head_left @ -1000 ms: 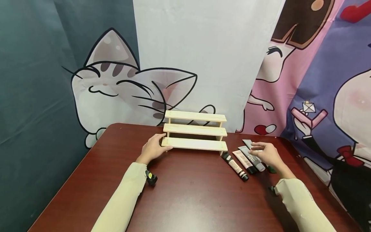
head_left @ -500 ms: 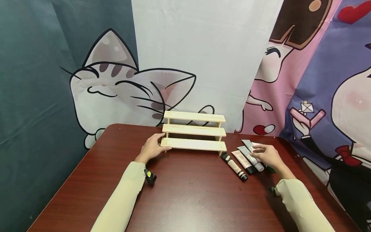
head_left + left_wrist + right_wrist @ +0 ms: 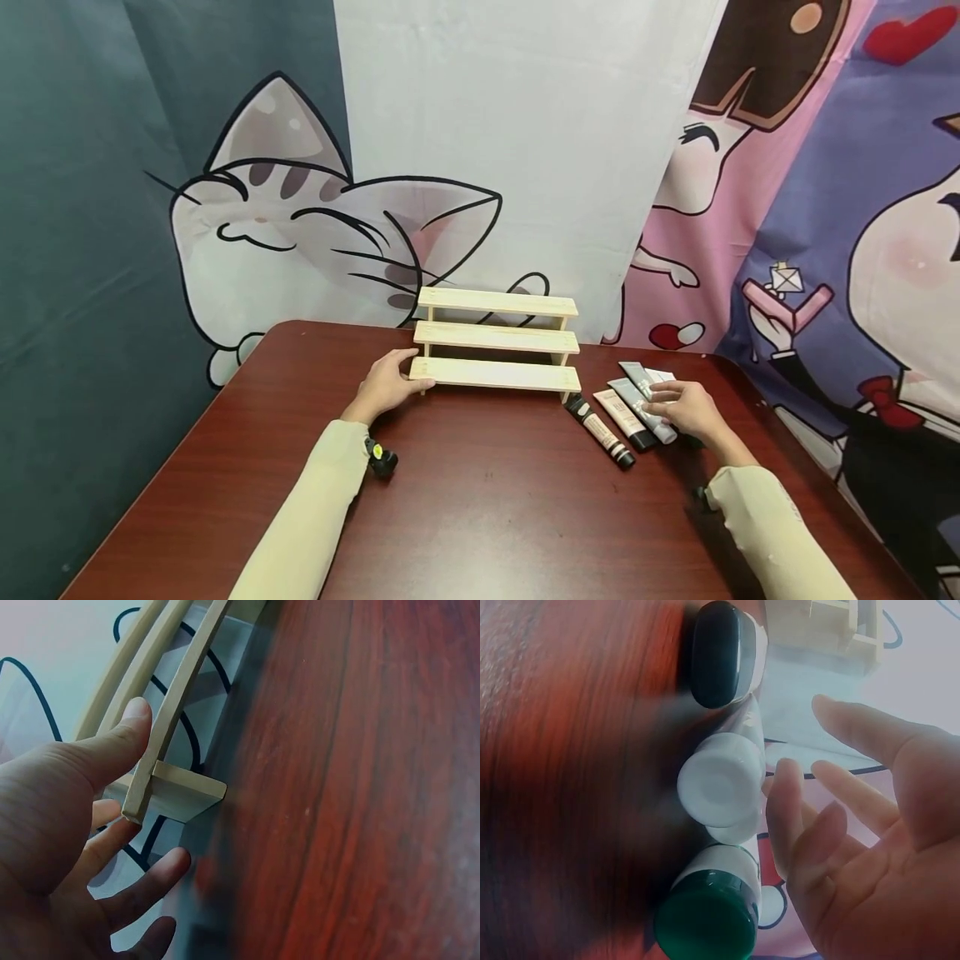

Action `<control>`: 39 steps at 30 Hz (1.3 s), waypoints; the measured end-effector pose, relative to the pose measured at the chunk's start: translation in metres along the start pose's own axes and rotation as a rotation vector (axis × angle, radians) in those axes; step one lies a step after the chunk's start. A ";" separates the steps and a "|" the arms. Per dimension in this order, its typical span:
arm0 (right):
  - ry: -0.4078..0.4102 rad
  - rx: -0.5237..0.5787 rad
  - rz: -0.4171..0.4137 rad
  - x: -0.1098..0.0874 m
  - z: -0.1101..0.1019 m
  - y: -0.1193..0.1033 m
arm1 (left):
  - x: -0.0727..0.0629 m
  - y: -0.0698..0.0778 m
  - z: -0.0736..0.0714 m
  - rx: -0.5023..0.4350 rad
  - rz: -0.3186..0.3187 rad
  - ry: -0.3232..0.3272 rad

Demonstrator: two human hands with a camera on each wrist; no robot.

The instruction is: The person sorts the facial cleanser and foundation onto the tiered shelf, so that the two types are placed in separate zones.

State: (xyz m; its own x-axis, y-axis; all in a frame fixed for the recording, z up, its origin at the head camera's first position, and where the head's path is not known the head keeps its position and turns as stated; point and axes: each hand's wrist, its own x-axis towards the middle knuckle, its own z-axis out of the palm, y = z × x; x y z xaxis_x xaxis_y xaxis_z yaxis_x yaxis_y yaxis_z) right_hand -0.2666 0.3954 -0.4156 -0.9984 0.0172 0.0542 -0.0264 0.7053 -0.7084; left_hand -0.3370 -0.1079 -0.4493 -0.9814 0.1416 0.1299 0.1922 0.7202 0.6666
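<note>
A three-step wooden display rack (image 3: 495, 373) stands at the back of the table. My left hand (image 3: 386, 383) holds the left end of its lowest step; in the left wrist view the thumb lies over the board and other fingers are at its end. My right hand (image 3: 686, 408) hovers over several squeeze tubes right of the rack, fingers loosely bent, gripping nothing. Beneath it lie a grey tube (image 3: 637, 407) and another grey tube (image 3: 632, 372). In the right wrist view, a white cap (image 3: 720, 780) and a green-capped tube (image 3: 709, 911) lie beside the fingers.
A pink tube with a black cap (image 3: 622, 417) and a black-and-beige tube (image 3: 600, 429) lie nearer the rack's right leg. The reddish-brown table (image 3: 480, 500) extends towards me. A printed cartoon curtain (image 3: 525, 150) hangs directly behind the table.
My right hand has lowered slightly towards the grey tubes. The left hand keeps its place at the rack's left end. The head view has turned a little to the right.
</note>
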 end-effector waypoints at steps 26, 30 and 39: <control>0.070 -0.276 0.005 0.006 0.009 0.005 | 0.003 -0.008 0.003 -0.036 -0.084 -0.010; 0.082 -0.286 0.018 0.005 0.011 0.006 | 0.003 -0.007 0.003 -0.039 -0.086 -0.001; 0.087 -0.275 0.019 0.004 0.015 0.005 | 0.002 -0.007 0.003 -0.055 -0.096 -0.006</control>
State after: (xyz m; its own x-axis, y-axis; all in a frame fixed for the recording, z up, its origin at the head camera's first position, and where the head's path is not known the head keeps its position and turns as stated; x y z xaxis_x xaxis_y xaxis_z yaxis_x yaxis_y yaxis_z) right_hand -0.2713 0.3884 -0.4295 -0.9901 0.0849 0.1114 0.0190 0.8697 -0.4932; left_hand -0.3403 -0.1104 -0.4564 -0.9952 0.0778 0.0592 0.0967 0.6922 0.7152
